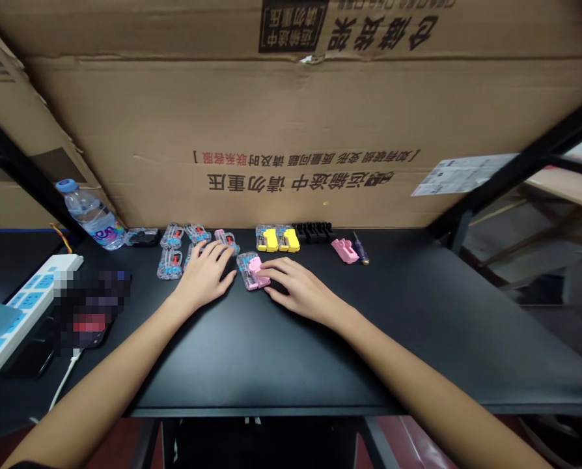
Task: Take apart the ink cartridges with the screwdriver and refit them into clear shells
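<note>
My right hand (293,286) has its fingertips on a pink and clear plastic piece (253,271) lying near the middle of the black table. Just left of it, my left hand (204,275) is spread, its fingers reaching over a group of clear pieces with blue and orange parts, such as the one at the left (170,264). Its fingers partly cover one of these. A clear piece with a pink part (227,241) lies by its fingertips. Behind the hands sit two clear pieces with yellow parts (278,239).
Black parts (313,232), a pink part (344,251) and a screwdriver (362,250) lie at the back right. At the left are a water bottle (96,215), a white power strip (32,306) and a phone with a cable. Cardboard (310,117) stands behind the table.
</note>
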Action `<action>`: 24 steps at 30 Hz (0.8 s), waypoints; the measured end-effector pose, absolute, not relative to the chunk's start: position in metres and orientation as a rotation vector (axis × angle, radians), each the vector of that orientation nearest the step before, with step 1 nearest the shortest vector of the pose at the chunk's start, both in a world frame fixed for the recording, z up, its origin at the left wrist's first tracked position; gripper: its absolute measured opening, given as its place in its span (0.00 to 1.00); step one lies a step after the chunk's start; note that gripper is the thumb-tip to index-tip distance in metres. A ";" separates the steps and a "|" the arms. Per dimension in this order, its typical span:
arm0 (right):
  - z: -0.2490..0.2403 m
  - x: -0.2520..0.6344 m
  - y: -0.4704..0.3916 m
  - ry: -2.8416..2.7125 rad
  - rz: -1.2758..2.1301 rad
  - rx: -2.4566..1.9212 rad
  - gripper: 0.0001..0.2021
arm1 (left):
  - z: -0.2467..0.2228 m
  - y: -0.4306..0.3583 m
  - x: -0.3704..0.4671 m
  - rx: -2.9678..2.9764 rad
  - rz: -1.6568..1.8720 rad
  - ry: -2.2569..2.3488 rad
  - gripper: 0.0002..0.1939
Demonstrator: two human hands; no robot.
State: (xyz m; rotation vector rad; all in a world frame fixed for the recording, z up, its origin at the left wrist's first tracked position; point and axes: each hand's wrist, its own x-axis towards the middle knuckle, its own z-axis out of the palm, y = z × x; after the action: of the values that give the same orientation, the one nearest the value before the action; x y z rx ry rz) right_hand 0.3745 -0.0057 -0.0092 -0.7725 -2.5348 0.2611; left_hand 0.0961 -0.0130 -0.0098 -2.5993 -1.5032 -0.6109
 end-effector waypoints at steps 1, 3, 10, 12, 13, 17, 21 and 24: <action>-0.008 0.375 -0.006 -2.557 0.223 -0.787 0.16 | -0.008 -0.015 0.096 -2.601 -0.604 -1.492 0.23; -0.006 0.376 -0.005 -2.570 0.168 -0.816 0.16 | -0.005 -0.019 0.095 -2.614 -0.580 -1.471 0.19; -0.012 0.382 0.003 -2.547 0.125 -0.833 0.16 | -0.005 -0.029 0.094 -2.662 -0.566 -1.377 0.11; -0.010 0.382 0.002 -2.548 0.121 -0.825 0.17 | -0.003 -0.033 0.097 -2.700 -0.577 -1.331 0.12; -0.008 0.381 0.001 -2.553 0.118 -0.821 0.17 | -0.002 -0.035 0.098 -2.722 -0.573 -1.305 0.12; -0.001 0.370 -0.005 -2.603 0.110 -0.851 0.20 | 0.001 -0.040 0.101 -2.824 -0.573 -1.178 0.15; -0.005 0.360 -0.004 -2.614 0.078 -0.895 0.24 | -0.001 -0.041 0.102 -2.895 -0.630 -1.041 0.14; -0.010 0.359 0.000 -2.595 0.078 -0.869 0.22 | -0.002 -0.042 0.103 -2.900 -0.647 -1.016 0.14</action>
State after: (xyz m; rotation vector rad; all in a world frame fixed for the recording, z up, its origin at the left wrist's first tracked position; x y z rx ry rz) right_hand 0.3586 0.0002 -0.0102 -0.8691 -2.5952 0.0785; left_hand 0.1033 -0.0418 -0.0017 -2.9005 -1.0160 -0.6474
